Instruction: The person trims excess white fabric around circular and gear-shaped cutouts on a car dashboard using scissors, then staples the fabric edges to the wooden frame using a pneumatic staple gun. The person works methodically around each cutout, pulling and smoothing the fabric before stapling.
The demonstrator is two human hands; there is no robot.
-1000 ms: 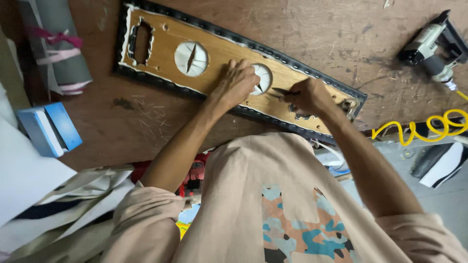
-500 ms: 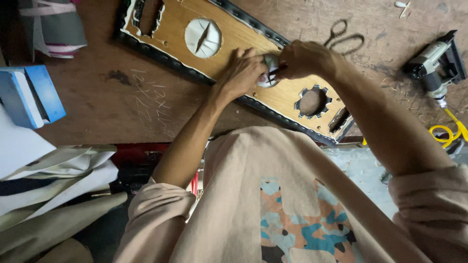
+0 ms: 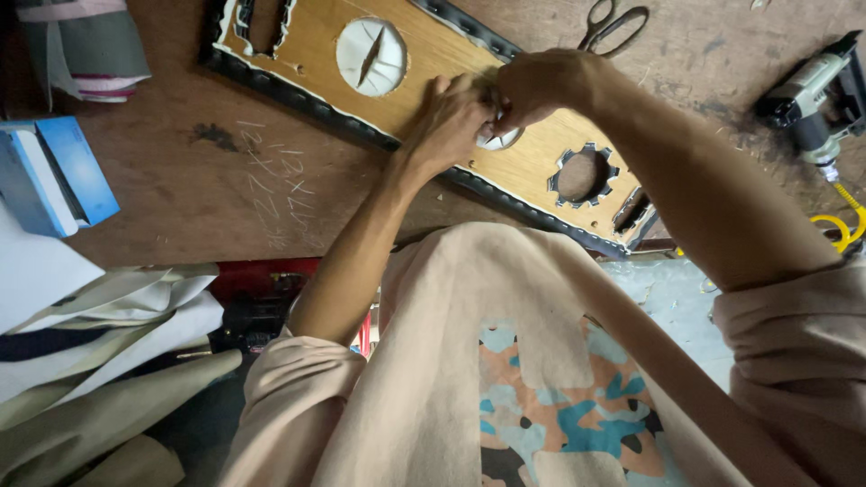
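A long flat wooden board with a dark bumpy edge strip [image 3: 316, 54] lies slanted across the brown worktable [image 3: 225, 189]. The board has round holes cut in it. One hole near the top holds a white round patch with a slit in it [image 3: 371, 56]. Another hole, with little teeth around it [image 3: 582, 174], is open and shows the table under it.

Both hands meet at the middle of the board, at a white round patch [image 3: 496, 138] that peeks out just under the fingers. The left hand [image 3: 451, 117] lies flat with its fingers spread, pressing down on the board and the patch. The right hand [image 3: 537, 86] is curled tight, its fingertips pinched together at the top edge of the same patch. I cannot tell if it holds a small tool, because the fingers hide that spot.

The board looks stiff and hard, and I think it is a bit heavy, so it should stay put when pushed. The long edges look like the best place to grab it. The white patch looks thin and soft, like cloth or paper, so it could tear or wrinkle. Gentle pinching at its rim seems best.

A pair of metal scissors [image 3: 613, 22] lies on the table just above the right hand. A grey power tool with a yellow curly hose [image 3: 812, 90] sits far to the right. A blue box [image 3: 54, 176] sits far to the left.
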